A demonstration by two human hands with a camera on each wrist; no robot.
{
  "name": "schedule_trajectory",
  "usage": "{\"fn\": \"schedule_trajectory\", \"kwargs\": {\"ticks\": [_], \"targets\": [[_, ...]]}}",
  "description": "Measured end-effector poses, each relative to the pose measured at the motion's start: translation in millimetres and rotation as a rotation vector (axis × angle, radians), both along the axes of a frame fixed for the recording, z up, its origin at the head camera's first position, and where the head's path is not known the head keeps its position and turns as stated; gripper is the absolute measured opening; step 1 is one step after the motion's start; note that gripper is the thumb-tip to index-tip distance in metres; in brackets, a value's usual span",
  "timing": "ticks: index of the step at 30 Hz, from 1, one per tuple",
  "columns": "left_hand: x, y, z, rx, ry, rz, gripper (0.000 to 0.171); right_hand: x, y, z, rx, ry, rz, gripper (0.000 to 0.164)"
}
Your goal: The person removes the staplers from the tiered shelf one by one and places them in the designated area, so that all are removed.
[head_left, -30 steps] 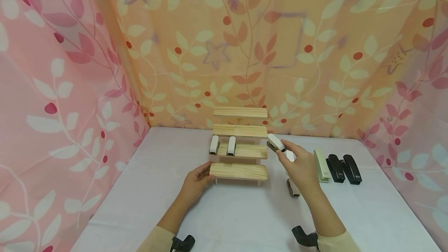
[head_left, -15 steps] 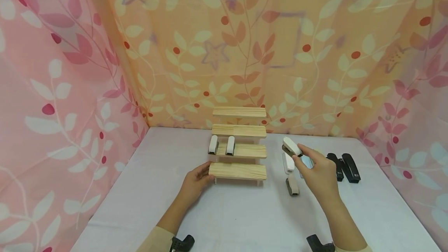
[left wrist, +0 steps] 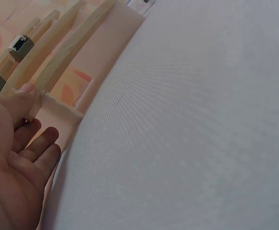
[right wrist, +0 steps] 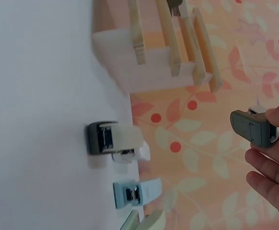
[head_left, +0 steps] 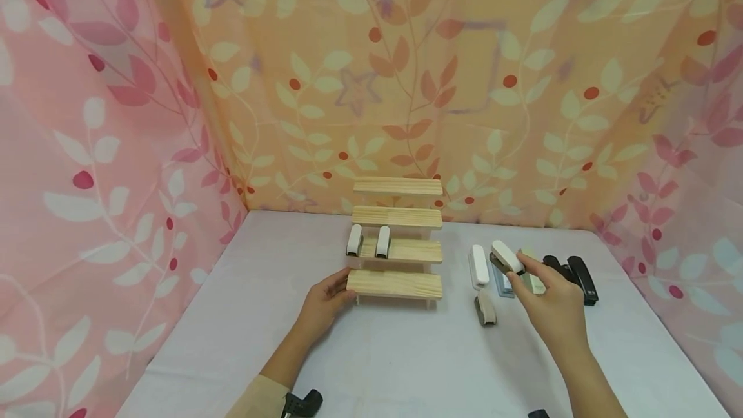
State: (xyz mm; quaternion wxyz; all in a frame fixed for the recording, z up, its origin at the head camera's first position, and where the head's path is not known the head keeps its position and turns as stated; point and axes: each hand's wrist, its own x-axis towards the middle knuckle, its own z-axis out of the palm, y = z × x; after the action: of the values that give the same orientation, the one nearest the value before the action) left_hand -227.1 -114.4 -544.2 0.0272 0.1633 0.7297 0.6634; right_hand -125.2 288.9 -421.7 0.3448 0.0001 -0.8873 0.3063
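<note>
In the head view my right hand (head_left: 555, 309) pinches a small white stapler (head_left: 507, 255) with a grey base, held up over the row of staplers on the table. The right wrist view shows the held stapler's dark grey underside (right wrist: 252, 127) between thumb and fingers. My left hand (head_left: 322, 307) holds the left end of the lowest tier of a stepped wooden shelf (head_left: 395, 284). Its thumb (left wrist: 27, 89) lies on the plank's end, with a finger below. Two white staplers, one at the left end (head_left: 355, 240) and another (head_left: 383, 242) beside it, stand on the second tier up.
Right of the shelf lie a white stapler (head_left: 478, 266), a beige one (head_left: 485, 309) in front, a light blue one (head_left: 504, 284), a pale green one (head_left: 537, 285) partly hidden, and black ones (head_left: 583, 280). Patterned cloth (head_left: 325, 82) walls the table's back and sides.
My right hand has moved right, away from the shelf, carrying the white stapler over the row of staplers. The left hand has stayed at the shelf's end.
</note>
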Motion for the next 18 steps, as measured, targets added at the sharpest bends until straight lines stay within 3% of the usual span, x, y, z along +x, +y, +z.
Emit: {"fn": "schedule_trajectory", "kwargs": {"ticks": [10, 18], "targets": [[0.8, 3, -2.1, -0.017, -0.017, 0.0, 0.066, 15.0, 24, -15.7, -0.002, -0.054, -0.121, 0.046], [0.1, 2, -0.7, -0.024, -0.017, 0.008, 0.065, 18.0, 34, -29.9, -0.022, -0.114, -0.188, 0.043]]}}
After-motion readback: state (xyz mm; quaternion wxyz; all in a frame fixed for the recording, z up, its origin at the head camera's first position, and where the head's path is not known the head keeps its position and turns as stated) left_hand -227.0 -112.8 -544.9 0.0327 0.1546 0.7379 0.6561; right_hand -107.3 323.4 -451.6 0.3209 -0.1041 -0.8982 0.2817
